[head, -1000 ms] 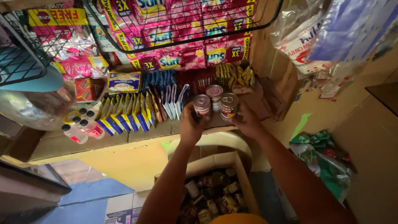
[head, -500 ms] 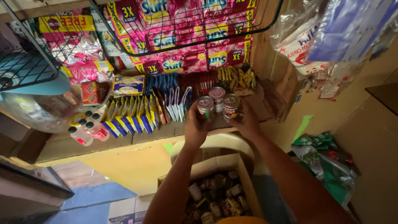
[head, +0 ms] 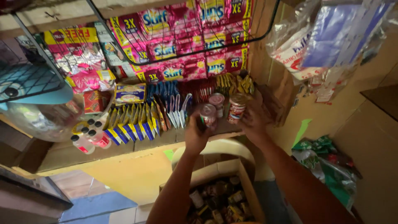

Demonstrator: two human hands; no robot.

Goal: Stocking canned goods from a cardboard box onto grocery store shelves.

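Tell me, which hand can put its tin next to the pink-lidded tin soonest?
Probably the right hand. Its round red-labelled tin already sits beside the pink-lidded tin over the wooden shelf. The left hand holds its silver-topped tin lower, nearer the shelf's front edge.

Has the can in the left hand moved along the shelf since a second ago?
Cannot tell. The can in the left hand sits beside the same third can on the shelf; the whole view shifted alike.

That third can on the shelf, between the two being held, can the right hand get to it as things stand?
Probably not right away: the right hand already grips a can. The third can stands just beside it, unobstructed.
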